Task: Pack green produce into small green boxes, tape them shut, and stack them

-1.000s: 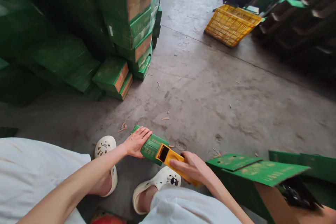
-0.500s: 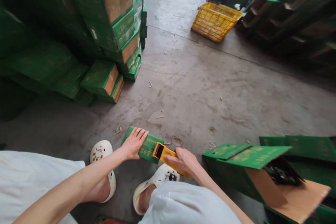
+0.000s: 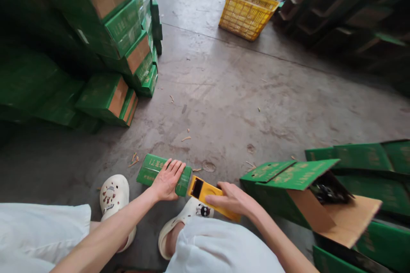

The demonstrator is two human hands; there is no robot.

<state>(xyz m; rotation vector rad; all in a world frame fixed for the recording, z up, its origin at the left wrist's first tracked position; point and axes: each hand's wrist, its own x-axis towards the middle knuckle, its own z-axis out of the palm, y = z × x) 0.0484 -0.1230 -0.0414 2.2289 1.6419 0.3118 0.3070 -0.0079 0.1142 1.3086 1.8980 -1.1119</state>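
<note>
My left hand (image 3: 168, 180) lies over the right end of a small green printed box (image 3: 150, 168), fingers across its top, gripping it. The box is between and just beyond my two white clogs. My right hand (image 3: 229, 198) is closed around a yellow tape dispenser (image 3: 208, 192) with a dark front part. The dispenser's front end is close to the box's right end. Whether tape runs between them, I cannot make out.
An open green box (image 3: 282, 192) with dark contents stands at right, beside more green boxes (image 3: 361, 155). Stacked green boxes (image 3: 121, 30) rise at left. Farther off, a yellow crate (image 3: 248, 15) sits near a person. Scraps (image 3: 186, 138) litter the concrete floor.
My left hand has shifted to the box's right end. The tape dispenser, which overlapped the box's right end, is now just off it. The whole view has shifted slightly.
</note>
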